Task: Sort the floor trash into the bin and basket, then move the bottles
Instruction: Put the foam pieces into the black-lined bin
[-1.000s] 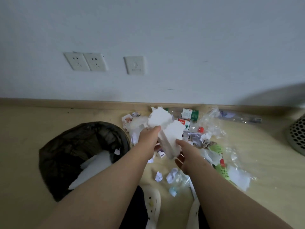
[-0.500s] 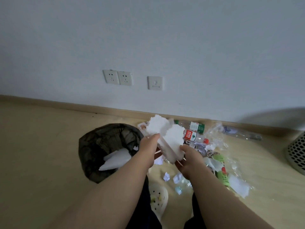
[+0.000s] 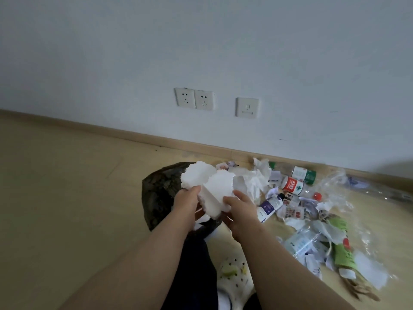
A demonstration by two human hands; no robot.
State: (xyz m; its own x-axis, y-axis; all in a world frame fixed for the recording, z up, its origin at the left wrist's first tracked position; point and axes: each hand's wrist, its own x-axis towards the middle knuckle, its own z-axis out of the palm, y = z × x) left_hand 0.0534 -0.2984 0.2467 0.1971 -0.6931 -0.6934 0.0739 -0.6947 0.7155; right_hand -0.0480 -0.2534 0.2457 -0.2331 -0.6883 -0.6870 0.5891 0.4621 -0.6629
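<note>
Two grips on it: left grip and right grip both clutch the foam between them, bin just below and left, so I'd lower it right into the bag's mouth before letting go, or bits might scatter.

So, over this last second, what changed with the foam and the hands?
The left hand and right hand carried the white foam pieces leftward, from above the floor litter to over the black-lined bin. Both still grip them; nothing dropped. The litter stayed put.
</note>
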